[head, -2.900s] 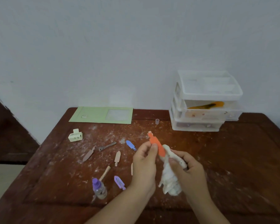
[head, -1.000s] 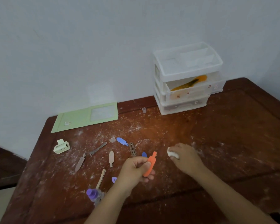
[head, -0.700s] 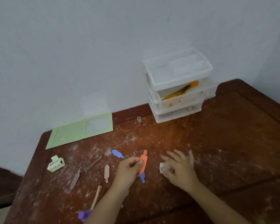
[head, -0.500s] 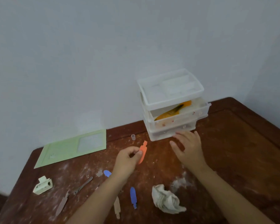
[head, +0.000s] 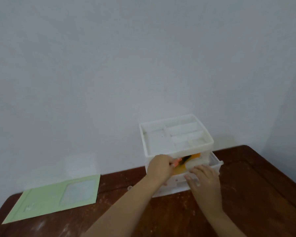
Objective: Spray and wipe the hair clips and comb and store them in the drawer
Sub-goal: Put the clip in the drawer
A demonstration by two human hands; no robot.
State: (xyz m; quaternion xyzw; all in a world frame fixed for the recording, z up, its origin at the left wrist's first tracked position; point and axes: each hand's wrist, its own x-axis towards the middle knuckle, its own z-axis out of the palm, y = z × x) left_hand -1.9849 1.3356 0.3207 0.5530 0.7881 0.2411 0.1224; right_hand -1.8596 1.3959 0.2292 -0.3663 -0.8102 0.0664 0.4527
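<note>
The orange hair clip (head: 176,162) is sitting pinched in the fingers of the left hand (head: 159,168), its tip reaching into the open drawer (head: 214,161) of the white plastic drawer unit (head: 176,139) at the far side of the table. An orange and black comb (head: 191,157) is already lying inside that drawer, just right of the clip. The storing step looks to be in hand: the clip is going in, not yet let go. The right hand (head: 203,175) is resting with relaxed, fairly straight fingers on the drawer's front edge, seemingly steadying it and grasping nothing.

Next, the left hand probably needs to release the clip into the drawer and draw back without catching the tray above, whose rim is overhanging the opening closely. The drawer then likely stays out for further clips.

Further out, a pale green folder (head: 58,197) is lying to the left on the brown wooden table (head: 263,194), well apart. A small clear cap (head: 130,187) is standing near the unit's left foot. Nothing is blocking the drawer's mouth.
</note>
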